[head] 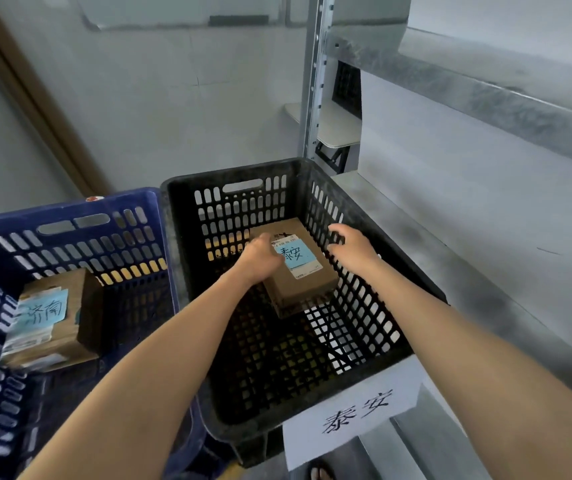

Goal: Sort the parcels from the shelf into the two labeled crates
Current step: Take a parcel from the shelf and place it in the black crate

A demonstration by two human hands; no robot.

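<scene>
Gripping the small brown cardboard parcel (307,282) with fingers (266,241) curled round its left edge, the left hand (260,259) holds it inside the black plastic crate (232,173). The right hand (352,249) hovers just beside it, fingers loosely spread, holding nothing. Another brown parcel (85,306) lies in the blue plastic crate (69,206).

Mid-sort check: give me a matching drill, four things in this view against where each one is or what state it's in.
Things:
1. brown cardboard parcel with blue 泰安 note
2. brown cardboard parcel with blue 济南 note
3. white paper sign
4. right hand

Places or states:
A. in the blue plastic crate
B. on the near wall of the black plastic crate
C. open, holding nothing
D. gripped by the left hand

Pairs: 1-D, 2-A, 3-B, 4-C
</scene>
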